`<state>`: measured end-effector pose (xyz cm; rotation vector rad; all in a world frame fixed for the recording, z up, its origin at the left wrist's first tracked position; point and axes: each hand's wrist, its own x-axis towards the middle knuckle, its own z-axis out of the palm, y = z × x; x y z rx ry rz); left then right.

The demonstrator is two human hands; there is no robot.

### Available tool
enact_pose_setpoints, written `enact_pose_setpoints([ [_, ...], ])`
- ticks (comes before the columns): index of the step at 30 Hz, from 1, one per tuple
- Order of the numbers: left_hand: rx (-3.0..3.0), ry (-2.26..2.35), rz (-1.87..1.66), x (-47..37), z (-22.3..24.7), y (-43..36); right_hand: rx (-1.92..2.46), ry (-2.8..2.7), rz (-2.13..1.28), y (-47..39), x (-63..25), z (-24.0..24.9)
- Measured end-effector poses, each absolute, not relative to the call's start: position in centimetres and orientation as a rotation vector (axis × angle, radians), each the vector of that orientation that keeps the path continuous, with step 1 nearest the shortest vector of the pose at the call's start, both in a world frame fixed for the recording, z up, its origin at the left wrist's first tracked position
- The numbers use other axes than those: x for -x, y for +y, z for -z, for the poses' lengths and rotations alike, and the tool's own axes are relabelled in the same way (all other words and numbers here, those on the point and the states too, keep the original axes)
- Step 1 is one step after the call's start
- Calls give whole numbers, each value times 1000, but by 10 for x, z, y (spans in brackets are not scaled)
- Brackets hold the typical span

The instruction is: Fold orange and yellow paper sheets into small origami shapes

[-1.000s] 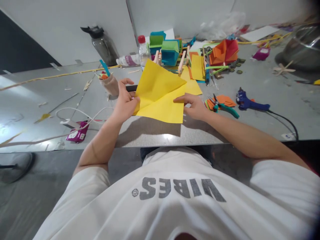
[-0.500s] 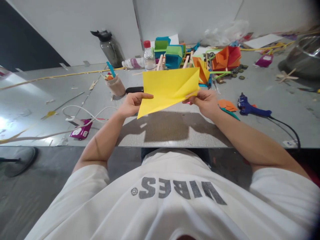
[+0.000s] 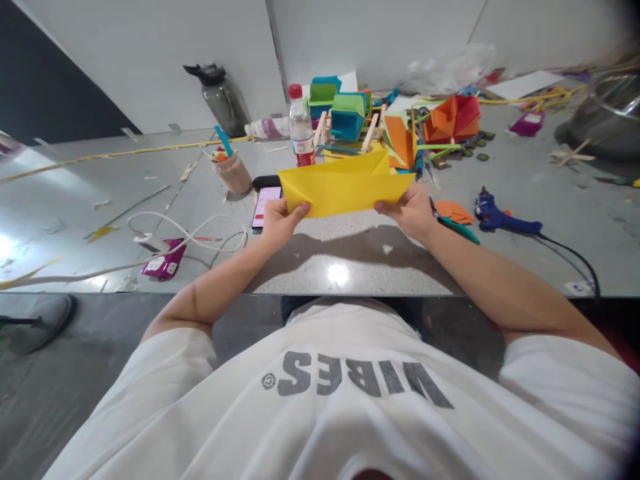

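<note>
A yellow paper sheet (image 3: 345,190) is held up above the near part of the grey table (image 3: 320,267), bent over along its length. My left hand (image 3: 283,219) pinches its left end, thumb on the near face. At the right end my right hand (image 3: 407,210) grips the paper in the same way. The fingers behind the paper are hidden. A phone (image 3: 265,205) with a lit screen lies just left of my left hand. Orange paper pieces (image 3: 454,212) and a teal-handled tool (image 3: 459,230) lie beside my right wrist.
Behind the paper stand a red-capped bottle (image 3: 300,127) and green and blue paper shapes (image 3: 347,115). A blue glue gun (image 3: 507,217) lies to the right. On the left are a cup (image 3: 234,175), a white cable (image 3: 200,248) and a purple packet (image 3: 165,260).
The yellow sheet has gone from a broad, mostly flat face to a lower, folded-over strip. My left hand has shifted right, and the phone now shows.
</note>
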<state>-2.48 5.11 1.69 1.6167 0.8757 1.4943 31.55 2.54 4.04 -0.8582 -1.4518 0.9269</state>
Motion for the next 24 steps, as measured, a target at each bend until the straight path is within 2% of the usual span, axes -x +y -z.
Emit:
enact_pose_setpoints([
  [11, -1544, 800, -1490, 15, -2, 44, 1041, -1302, -671, 29, -317, -30],
  [15, -1545, 766, -1511, 26, -16, 54, 1097, -1408, -641, 28, -323, -33],
  [17, -1573, 759, -1391, 38, -34, 59, 1099, -1474, -671, 23, -322, -38],
  [22, -1703, 776, -769, 52, -75, 51, 1043, -1553, -811, 6, -307, -51],
  [24, -1769, 782, -683, 43, -82, 40, 1015, -1545, -851, -1, -299, -52],
])
